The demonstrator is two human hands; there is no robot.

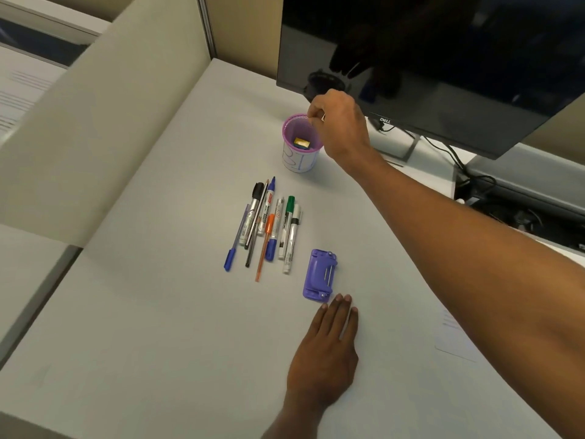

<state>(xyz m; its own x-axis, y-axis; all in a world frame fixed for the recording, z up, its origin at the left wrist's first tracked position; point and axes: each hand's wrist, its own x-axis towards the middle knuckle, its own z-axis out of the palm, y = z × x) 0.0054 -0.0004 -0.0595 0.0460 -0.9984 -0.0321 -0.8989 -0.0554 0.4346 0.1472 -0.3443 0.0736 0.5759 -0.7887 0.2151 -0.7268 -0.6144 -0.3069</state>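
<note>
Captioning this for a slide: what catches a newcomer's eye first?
The right hand poised over the pink mesh pen cup near the monitor. Then the row of pens and markers mid-desk, with a purple hole punch just ahead of the flat left hand.

The bare left hand (326, 350) lies flat, palm down, on the white desk surface (158, 312), near its near edge and right of the middle. Its fingers (338, 308) are straight and held together, pointing at the far edge. The bare right arm (459, 248) stretches from the right edge toward the far edge, almost straight. The right hand (340, 125) hangs above the surface, its back to the camera, with fingers curled and bunched at the tips. Whether they pinch anything cannot be told.
</note>
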